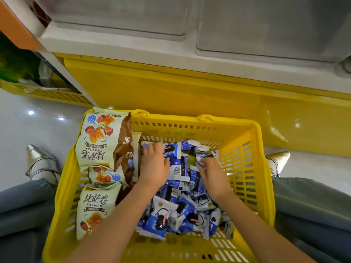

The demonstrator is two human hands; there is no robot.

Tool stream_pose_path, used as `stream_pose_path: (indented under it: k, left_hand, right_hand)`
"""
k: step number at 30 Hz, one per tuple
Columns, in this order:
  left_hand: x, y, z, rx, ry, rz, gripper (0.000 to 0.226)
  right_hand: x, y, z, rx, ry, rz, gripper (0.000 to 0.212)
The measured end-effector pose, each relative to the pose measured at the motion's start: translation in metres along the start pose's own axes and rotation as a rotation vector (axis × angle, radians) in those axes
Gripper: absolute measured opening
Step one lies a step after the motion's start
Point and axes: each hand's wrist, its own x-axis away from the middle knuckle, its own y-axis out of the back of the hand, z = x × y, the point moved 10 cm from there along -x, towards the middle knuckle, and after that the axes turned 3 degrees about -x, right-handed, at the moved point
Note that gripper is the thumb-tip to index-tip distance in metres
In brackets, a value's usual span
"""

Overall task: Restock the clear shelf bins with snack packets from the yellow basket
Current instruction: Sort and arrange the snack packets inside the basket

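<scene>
Head view, looking down into the yellow basket [245, 130], which stands on the floor between the person's knees. A heap of small packets [176, 215] fills the middle and right of the basket floor. The left hand [153, 165] lies palm down on the far left part of the heap, its fingers [152, 148] fairly straight and spread, pressing on the packets without closing round any. The right hand [211, 172], slightly blurred, has its fingers curled and pinches a blue-and-white packet [206, 156] at the far right of the heap. Large cream packets [98, 141] with brown sides stand and lie in a row along the basket's left wall, just beside the left hand. Above the basket, two clear bins [266, 29] sit side by side on a white shelf [133, 52]; what they hold cannot be told through the frosted fronts. A glossy yellow panel [171, 88] runs below the shelf. A second yellow basket [49, 94] sits well apart at the left. Silver pointed shoes [38, 160] rest on the pale shiny floor [28, 130] on either side.
</scene>
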Motion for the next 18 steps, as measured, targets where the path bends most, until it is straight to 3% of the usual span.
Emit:
stream_pose_path:
  k: [4,8,13,18]
  left_hand:
    - [0.03,-0.045,0.031,0.274,0.261,0.246,0.053]
    - [0.038,-0.067,0.029,0.508,0.281,0.361,0.062]
    - [0.038,-0.065,0.009,0.734,0.248,0.283,0.055]
    - [0.043,-0.066,-0.054,0.89,0.088,0.264,0.055]
  right_hand:
    - [0.001,-0.054,0.006,-0.345,-0.24,0.28,0.065]
    - [0.002,-0.085,0.011,-0.566,-0.462,0.388,0.091]
    - [-0.003,-0.056,0.009,-0.633,-0.382,0.219,0.066]
    - [-0.007,0.018,0.002,-0.57,-0.242,-0.127,0.038]
